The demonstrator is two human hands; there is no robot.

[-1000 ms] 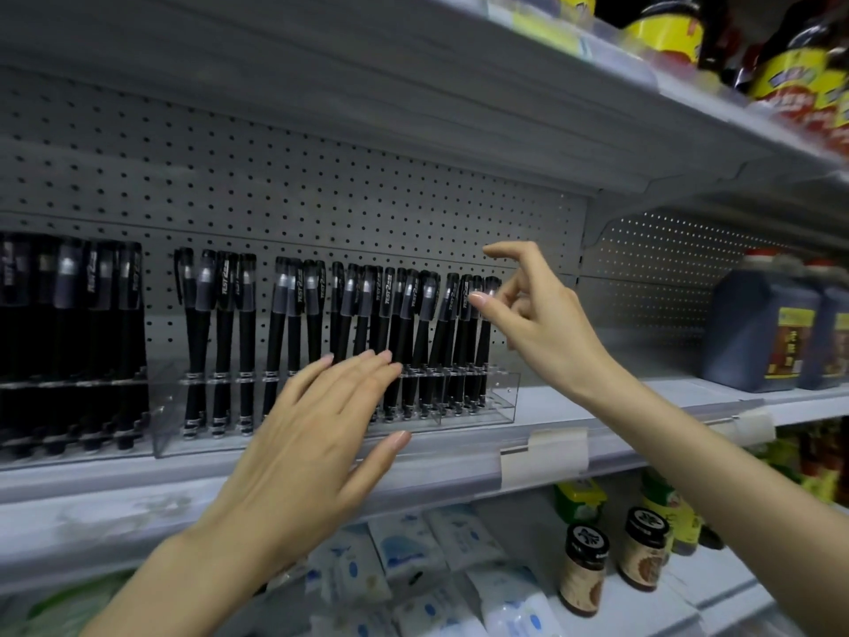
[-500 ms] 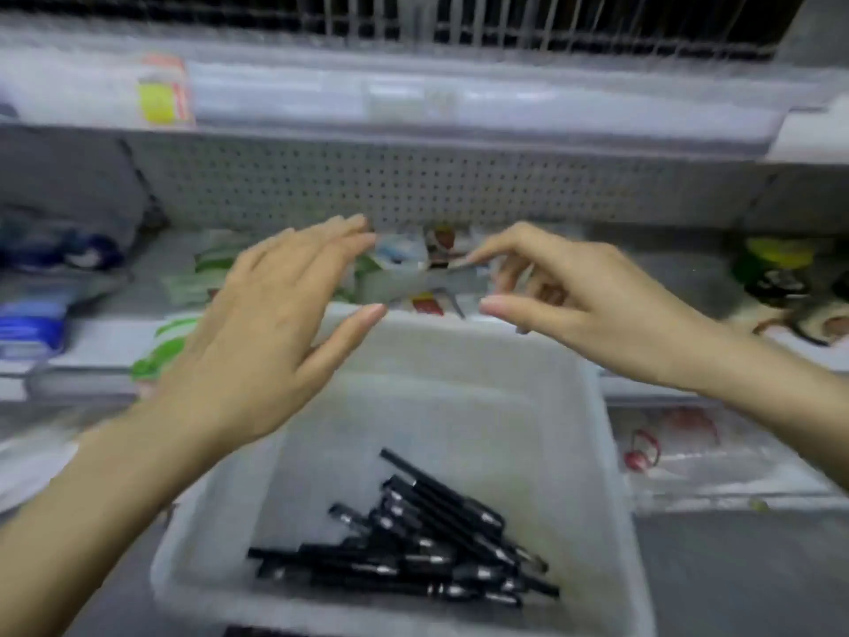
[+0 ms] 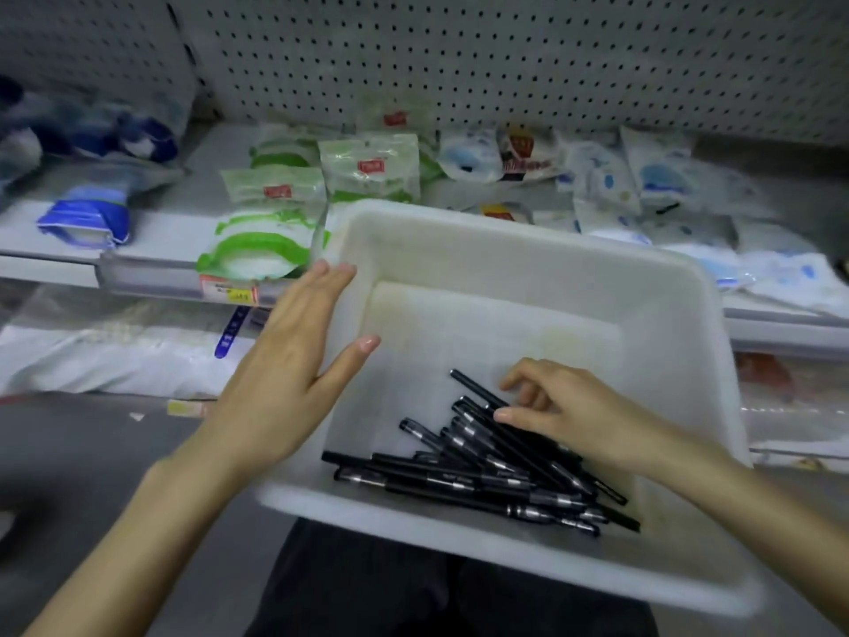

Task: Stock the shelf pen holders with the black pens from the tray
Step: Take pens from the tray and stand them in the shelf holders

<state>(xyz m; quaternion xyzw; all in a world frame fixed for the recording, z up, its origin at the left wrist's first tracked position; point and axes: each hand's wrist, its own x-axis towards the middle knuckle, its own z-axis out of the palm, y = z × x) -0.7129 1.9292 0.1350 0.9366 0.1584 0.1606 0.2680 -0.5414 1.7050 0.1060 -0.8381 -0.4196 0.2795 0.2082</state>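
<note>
Dozen-odd black pens [image 3: 482,471] are lying heaped in the near-right corner of the white tray [image 3: 505,232]. Most are running left-to-right along the near wall, w/ a few crossing diagonally toward the far-left corner.

R hand [image 3: 574,420] is sitting right on top of the heap, coming in over the right edge. Its fingers [image 3: 521,381] are curling over the topmost diagonal pen, thumb on the near side & index on the far side. Can't tell if the pinch is actually closing on that pen or just touching it.

L hand [image 3: 294,360] is hovering flat over the tray's left edge, straight & relaxed, holding nothing, well apart from the pens. R hand is the nearer one by far, so the pickup is prob. going to be its job. The pen's long axis is running across the thumb-index gap, which is looking like good alignment for a lift.

Tray seems to be resting tilted on the person's lap, w/ dark trousers [image 3: 367,586] showing below its near edge. Beyond the far edge, a grey shelf [image 3: 151,232] is carrying plastic packets [image 3: 262,250], some green-banded & some white-blue, w/ pegboard [image 3: 505,62] behind. Pen holders aren't showing in this view.
</note>
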